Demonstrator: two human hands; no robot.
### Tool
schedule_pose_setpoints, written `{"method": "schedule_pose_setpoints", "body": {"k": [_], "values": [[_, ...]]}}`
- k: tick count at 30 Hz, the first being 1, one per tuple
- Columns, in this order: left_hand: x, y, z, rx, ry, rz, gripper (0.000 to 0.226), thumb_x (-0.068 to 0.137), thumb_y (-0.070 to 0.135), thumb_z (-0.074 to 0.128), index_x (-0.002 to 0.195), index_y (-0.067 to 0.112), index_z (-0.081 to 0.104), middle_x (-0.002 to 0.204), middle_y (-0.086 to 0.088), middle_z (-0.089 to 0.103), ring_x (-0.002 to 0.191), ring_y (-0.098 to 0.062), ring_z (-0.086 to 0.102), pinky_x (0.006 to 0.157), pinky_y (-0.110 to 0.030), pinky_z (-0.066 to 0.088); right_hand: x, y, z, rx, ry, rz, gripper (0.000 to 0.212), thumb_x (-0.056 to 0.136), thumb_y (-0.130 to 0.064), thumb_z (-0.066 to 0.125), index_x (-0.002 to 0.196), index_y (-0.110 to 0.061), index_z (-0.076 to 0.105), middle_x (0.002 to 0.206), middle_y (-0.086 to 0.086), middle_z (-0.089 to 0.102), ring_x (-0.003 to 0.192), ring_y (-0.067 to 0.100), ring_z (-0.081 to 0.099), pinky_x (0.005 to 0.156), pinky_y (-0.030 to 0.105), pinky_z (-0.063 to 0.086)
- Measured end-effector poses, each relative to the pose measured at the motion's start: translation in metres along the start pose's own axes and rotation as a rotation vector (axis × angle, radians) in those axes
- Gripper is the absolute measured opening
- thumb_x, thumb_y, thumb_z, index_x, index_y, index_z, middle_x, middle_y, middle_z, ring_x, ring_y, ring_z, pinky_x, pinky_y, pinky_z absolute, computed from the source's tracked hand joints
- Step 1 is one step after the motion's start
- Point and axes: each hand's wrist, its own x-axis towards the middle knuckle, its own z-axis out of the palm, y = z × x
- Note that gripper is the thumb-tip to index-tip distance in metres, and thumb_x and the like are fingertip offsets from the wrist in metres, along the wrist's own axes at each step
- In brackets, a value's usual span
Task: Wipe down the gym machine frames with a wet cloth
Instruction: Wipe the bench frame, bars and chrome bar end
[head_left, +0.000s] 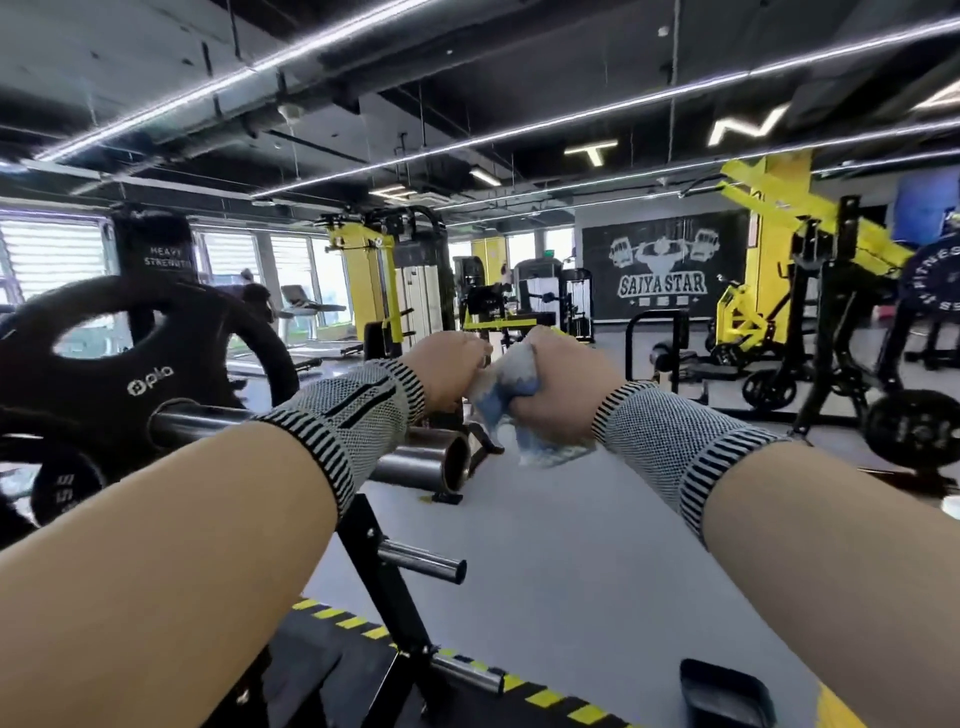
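Two forearms and two hands are in view, both arms bare from the lower frame edge up to the wrists. Each wrist carries a knitted support band. The left band (353, 415) is grey with a fine dotted weave, edged at both ends by black-and-white ribbed stripes — a dark diagonal line crosses its upper face. The right band (670, 447) matches in weave and striped edging — no diagonal line is visible on it. The left hand (447, 369) and the right hand (561, 379) are ungloved.
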Motion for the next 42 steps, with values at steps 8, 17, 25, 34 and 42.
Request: {"method": "schedule_pose_setpoints", "body": {"k": [8,17,25,34,42], "values": [[0.079,-0.018,0.022,-0.305,-0.126,-0.294,0.010,0.097,0.018,0.053,0.088,0.015,0.056,0.091,-0.005,0.058,0.088,-0.023,0.059,0.093,-0.044,0.053,0.083,0.032,0.032,0.170,-0.005,-0.131,0.035,0.080,-0.031,0.067,0.106,-0.018,0.049,0.103,0.001,0.052,0.080,0.009,0.053,0.058,0.019,0.040],[0.150,-0.078,0.031,0.001,-0.008,-0.555,0.027,0.089,0.035,0.063,0.086,0.008,0.061,0.086,-0.007,0.060,0.078,-0.021,0.059,0.078,-0.037,0.058,0.183,0.061,0.100,0.185,-0.245,-0.321,0.038,0.080,-0.039,0.068,0.106,-0.017,0.052,0.085,-0.006,0.058,0.080,0.015,0.058,0.068,0.025,0.045],[0.158,-0.123,0.048,0.365,-0.155,-0.614,0.043,0.091,0.039,0.057,0.110,0.000,0.062,0.102,-0.012,0.064,0.093,-0.025,0.060,0.076,-0.031,0.050,0.227,0.040,0.172,0.211,-0.512,-0.432,0.052,0.066,-0.043,0.080,0.097,-0.015,0.049,0.094,0.002,0.058,0.091,0.022,0.060,0.080,0.031,0.052],[0.175,-0.142,0.055,0.578,-0.281,-0.699,0.050,0.088,0.030,0.063,0.134,0.014,0.051,0.128,-0.006,0.056,0.111,-0.021,0.053,0.093,-0.028,0.042,0.268,0.004,0.227,0.201,-0.549,-0.666,0.040,0.069,-0.052,0.076,0.071,-0.019,0.053,0.068,-0.002,0.052,0.062,0.014,0.049,0.068,0.025,0.041],[0.235,-0.181,0.107,0.558,-0.216,-1.001,0.036,0.090,0.025,0.060,0.120,0.006,0.060,0.120,-0.010,0.062,0.110,-0.026,0.058,0.086,-0.028,0.046,0.323,0.023,0.277,0.224,-0.613,-0.927,0.041,0.071,-0.048,0.073,0.095,-0.016,0.067,0.090,0.003,0.065,0.081,0.019,0.059,0.082,0.029,0.053]]}}
